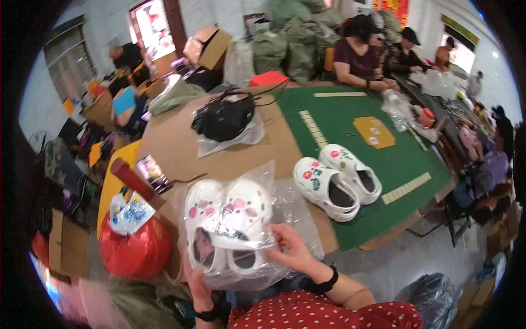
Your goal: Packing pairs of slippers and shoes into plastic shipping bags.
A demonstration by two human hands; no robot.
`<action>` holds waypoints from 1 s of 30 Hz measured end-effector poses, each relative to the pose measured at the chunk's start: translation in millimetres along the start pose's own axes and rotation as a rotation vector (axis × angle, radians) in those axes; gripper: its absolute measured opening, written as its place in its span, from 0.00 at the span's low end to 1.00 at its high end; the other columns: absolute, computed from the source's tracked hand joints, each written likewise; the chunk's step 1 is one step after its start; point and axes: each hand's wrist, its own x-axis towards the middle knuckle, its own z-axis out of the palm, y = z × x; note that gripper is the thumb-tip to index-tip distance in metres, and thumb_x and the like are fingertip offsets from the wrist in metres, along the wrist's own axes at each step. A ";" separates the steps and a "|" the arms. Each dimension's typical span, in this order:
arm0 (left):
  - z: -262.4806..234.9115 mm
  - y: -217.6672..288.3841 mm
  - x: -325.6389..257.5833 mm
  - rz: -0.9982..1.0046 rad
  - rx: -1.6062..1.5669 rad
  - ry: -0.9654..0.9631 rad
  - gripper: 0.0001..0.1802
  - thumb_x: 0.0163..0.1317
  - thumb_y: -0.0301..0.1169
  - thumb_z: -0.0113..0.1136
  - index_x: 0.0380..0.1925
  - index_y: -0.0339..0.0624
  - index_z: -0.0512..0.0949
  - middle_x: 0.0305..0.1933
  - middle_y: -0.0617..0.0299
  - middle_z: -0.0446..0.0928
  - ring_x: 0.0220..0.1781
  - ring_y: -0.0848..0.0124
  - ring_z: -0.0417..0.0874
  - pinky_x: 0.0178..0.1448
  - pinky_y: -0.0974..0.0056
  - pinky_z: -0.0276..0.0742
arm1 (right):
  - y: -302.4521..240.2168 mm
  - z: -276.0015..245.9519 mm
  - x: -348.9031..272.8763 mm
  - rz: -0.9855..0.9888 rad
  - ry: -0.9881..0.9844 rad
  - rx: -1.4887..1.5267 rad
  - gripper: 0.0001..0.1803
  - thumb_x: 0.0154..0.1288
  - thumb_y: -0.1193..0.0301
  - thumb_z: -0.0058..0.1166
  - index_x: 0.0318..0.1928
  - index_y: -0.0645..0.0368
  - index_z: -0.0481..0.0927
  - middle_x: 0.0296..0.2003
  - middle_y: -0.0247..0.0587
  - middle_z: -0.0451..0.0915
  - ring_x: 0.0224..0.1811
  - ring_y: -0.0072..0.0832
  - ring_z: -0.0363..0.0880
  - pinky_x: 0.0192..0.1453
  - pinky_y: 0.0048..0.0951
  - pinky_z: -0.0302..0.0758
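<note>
A pair of white clogs with pink and red charms lies inside a clear plastic bag at the table's near edge. My left hand grips the bag's lower left side, its fingers partly hidden by the plastic. On the bag's right side, my right hand is closed with bent fingers on the plastic film beside the heel straps. Another pair of white clogs with flower charms stands uncovered to the right, apart from my hands.
A green mat carries pale strips and a yellow card. Black cords in a bag lie farther back. A lit phone and red plastic bag are at left. Across the table sits a person; others work beyond.
</note>
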 end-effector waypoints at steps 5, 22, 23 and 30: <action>8.5 -12.0 0.9 0.017 0.045 -0.013 0.44 0.52 0.35 0.61 0.70 0.32 0.59 0.69 0.50 0.65 0.71 0.58 0.66 0.75 0.56 0.58 | 12.3 -4.6 2.6 0.006 0.074 -0.026 0.33 0.60 0.72 0.65 0.66 0.61 0.69 0.47 0.34 0.72 0.38 0.20 0.70 0.37 0.21 0.72; 56.4 -3.8 -4.1 -0.134 0.506 -0.092 0.37 0.64 0.30 0.63 0.70 0.32 0.60 0.72 0.48 0.62 0.72 0.61 0.62 0.73 0.57 0.58 | 40.3 -38.0 5.8 0.179 0.222 -0.260 0.41 0.61 0.55 0.64 0.69 0.62 0.65 0.55 0.48 0.78 0.42 0.30 0.79 0.47 0.31 0.77; 58.7 2.1 -2.7 -0.187 0.527 -0.103 0.37 0.63 0.32 0.65 0.70 0.32 0.61 0.70 0.49 0.65 0.71 0.61 0.65 0.72 0.57 0.60 | 33.1 -37.6 6.1 0.159 0.226 -0.302 0.45 0.60 0.52 0.65 0.70 0.62 0.63 0.56 0.49 0.77 0.45 0.33 0.79 0.49 0.33 0.77; 0.3 -12.4 0.0 -0.013 1.020 -0.047 0.36 0.61 0.37 0.69 0.64 0.29 0.68 0.60 0.49 0.75 0.59 0.61 0.76 0.62 0.60 0.72 | 19.2 -43.1 -4.8 0.280 0.015 -0.521 0.53 0.57 0.43 0.64 0.72 0.61 0.57 0.56 0.53 0.77 0.48 0.41 0.80 0.54 0.38 0.77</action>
